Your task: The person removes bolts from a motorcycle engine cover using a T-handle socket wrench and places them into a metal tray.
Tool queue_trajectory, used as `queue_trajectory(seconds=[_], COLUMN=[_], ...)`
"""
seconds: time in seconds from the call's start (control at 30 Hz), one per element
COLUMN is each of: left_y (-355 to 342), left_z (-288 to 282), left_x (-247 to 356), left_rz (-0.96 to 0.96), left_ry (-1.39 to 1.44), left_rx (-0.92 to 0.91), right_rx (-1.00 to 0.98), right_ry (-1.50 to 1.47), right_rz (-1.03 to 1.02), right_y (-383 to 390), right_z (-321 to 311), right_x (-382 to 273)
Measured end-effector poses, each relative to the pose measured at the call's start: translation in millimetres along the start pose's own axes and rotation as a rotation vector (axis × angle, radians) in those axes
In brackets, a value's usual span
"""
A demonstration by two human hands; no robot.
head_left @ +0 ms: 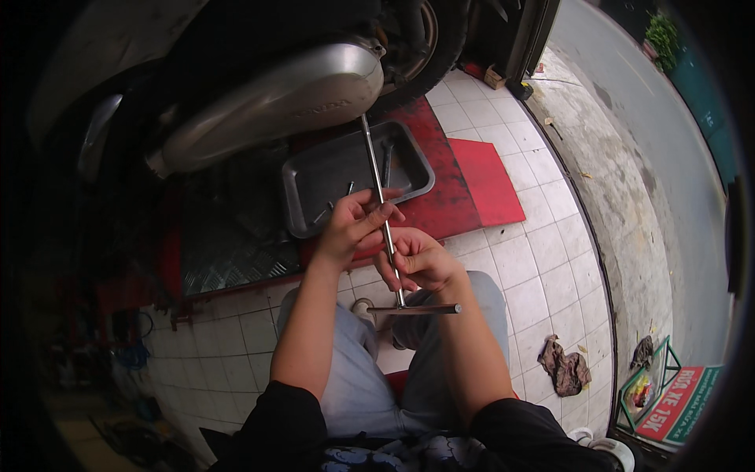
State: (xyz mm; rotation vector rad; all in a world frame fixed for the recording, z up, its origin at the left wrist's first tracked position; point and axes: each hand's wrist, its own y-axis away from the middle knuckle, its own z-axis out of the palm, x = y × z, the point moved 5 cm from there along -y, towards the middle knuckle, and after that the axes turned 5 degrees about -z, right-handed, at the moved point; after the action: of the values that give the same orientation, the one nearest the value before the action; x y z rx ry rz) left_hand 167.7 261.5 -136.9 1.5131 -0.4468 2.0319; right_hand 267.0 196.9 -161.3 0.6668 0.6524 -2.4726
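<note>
Both my hands are on a long T-handle wrench (371, 153). Its crossbar lies nearest me, above my lap, and its far end reaches the lower edge of the silver engine cover (271, 98) on a scooter. My left hand (354, 224) pinches the shaft about halfway along, thumb and fingers closed round it. Closer to the crossbar, my right hand (421, 259) has its fingers curled about the same shaft. Beneath the wrench sits a grey metal tray (295, 189) holding several small metal parts or tools. Whether the wrench tip sits on a bolt, I cannot tell.
A red platform (452, 204) with a sloping flap carries the tray, below the scooter and its wheel (448, 59). White floor tiles (527, 267) stretch right to a concrete kerb strip. A crumpled dark rag (564, 366) and a red-green sign (680, 405) lie at lower right.
</note>
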Motion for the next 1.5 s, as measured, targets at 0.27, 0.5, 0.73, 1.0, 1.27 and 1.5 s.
queue_trajectory(seconds=[0.27,0.5,0.73,1.0,1.27,1.5], left_y=[-1,-3,-4,-3,-9,-8], left_z=[10,13,7,11,13,18], left_x=[-9,-12,-24,-22,-25,-18], left_rz=[-0.061,0.002,-0.016,0.008,0.061,0.083], left_ry=[0.118,0.239,0.455,0.563,0.402,0.411], left_rx=[0.040,0.046,-0.095,-0.146,-0.080,-0.075], right_rx=[-0.002,0.052,-0.028,0.013,-0.179,-0.103], right_ry=[-0.015,-0.093,-0.289,-0.077,0.326,0.193], right_rz=[-0.045,-0.128,-0.072,-0.001,0.382,0.303], right_y=[9,7,8,10,40,40], right_z=[-15,-3,-5,-4,29,33], right_x=[-12,-4,7,4,0,-1])
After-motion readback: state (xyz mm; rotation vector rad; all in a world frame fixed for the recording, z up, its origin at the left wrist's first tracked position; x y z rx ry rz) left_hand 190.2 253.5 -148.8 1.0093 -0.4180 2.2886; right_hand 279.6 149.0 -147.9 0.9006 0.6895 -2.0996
